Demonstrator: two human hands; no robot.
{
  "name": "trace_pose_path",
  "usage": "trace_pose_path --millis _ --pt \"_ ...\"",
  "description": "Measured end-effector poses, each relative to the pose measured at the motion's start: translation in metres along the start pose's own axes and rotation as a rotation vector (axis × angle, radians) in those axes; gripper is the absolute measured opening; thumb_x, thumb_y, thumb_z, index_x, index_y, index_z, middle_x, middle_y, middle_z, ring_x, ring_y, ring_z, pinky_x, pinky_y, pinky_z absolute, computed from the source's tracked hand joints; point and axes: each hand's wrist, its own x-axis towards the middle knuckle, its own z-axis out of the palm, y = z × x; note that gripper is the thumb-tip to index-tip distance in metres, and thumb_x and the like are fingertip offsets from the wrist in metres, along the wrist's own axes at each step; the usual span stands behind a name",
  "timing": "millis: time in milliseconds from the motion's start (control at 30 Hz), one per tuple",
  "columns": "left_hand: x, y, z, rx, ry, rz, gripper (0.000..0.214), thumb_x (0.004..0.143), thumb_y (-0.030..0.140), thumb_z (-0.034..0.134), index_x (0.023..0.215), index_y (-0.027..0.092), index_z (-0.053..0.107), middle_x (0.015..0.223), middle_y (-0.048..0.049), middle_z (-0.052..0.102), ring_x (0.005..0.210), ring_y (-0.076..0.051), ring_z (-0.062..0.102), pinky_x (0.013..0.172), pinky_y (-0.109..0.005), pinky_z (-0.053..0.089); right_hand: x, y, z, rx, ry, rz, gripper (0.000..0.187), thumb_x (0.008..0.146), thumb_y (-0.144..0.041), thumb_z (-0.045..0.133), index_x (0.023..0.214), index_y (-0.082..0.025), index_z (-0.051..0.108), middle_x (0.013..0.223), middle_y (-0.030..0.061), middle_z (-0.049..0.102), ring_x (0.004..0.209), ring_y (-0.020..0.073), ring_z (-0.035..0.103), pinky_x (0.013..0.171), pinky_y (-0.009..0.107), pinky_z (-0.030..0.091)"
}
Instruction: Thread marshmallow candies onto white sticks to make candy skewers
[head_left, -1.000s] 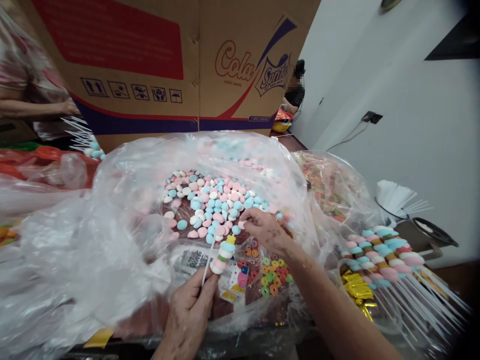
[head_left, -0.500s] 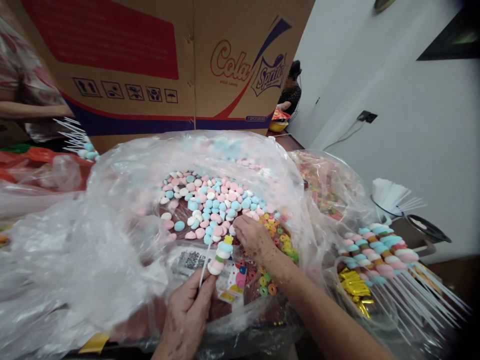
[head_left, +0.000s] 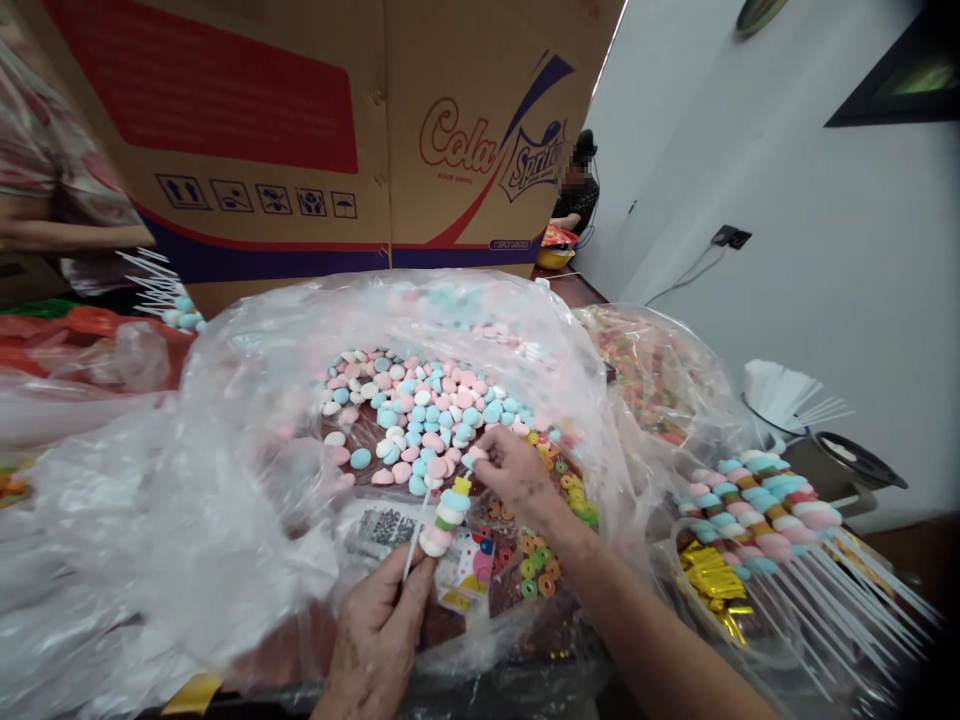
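Observation:
My left hand (head_left: 379, 630) pinches a thin white stick whose top carries a stack of sweets (head_left: 444, 515): pink, white, green, blue and a yellow piece. My right hand (head_left: 514, 470) is closed in a pinch on a pink sweet just above the tip of that stick. Both hands reach into a large clear plastic bag (head_left: 225, 480) holding a heap of pink, blue and white sweets (head_left: 420, 410). A smaller packet of coloured ring sweets (head_left: 536, 575) lies under my right wrist.
A big cardboard box (head_left: 315, 140) stands behind the bag. Several finished skewers (head_left: 757, 505) lie in a container at the right, with gold wrappers (head_left: 709, 580) and white sticks. Another bag of sweets (head_left: 652, 375) sits beyond. Other people are at the far left and far back.
My right hand dipped toward the ring sweets and heap, then came back up to the skewer tip with a pink sweet pinched. My left hand has kept the stick nearly still.

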Motion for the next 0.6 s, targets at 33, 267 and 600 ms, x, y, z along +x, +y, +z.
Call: trace_pose_path --millis 33,267,600 --pt "-0.001 0.002 0.001 -0.002 0.003 0.0 0.027 0.077 0.046 0.07 0.072 0.02 0.068 0.052 0.0082 0.041 0.045 -0.009 0.032 0.039 -0.016 0.033 0.0 0.0 -0.005 0.213 0.001 0.07 0.007 0.075 -0.022 0.06 0.08 -0.02 0.056 0.067 -0.0028 0.058 0.061 0.0142 0.055 0.058 0.026 0.045" --pt "0.001 0.0 0.001 0.179 0.034 0.058 0.027 0.08 0.045 0.066 0.077 0.02 0.074 0.056 0.0046 0.054 0.052 -0.013 0.05 0.046 -0.017 0.046 -0.013 -0.015 -0.022 0.843 -0.05 0.302 0.024 0.058 -0.025 0.076 0.074 -0.018 0.06 0.066 -0.0026 0.065 0.057 0.0114 0.058 0.053 0.023 0.048" --pt "0.004 -0.006 -0.004 0.319 -0.001 0.166 0.027 0.085 0.041 0.06 0.084 0.019 0.076 0.064 0.0034 0.064 0.062 -0.016 0.056 0.058 -0.02 0.044 -0.017 -0.017 -0.015 0.863 -0.063 0.244 0.022 0.061 -0.025 0.078 0.079 -0.018 0.067 0.069 -0.0024 0.067 0.057 0.0099 0.058 0.054 0.022 0.049"
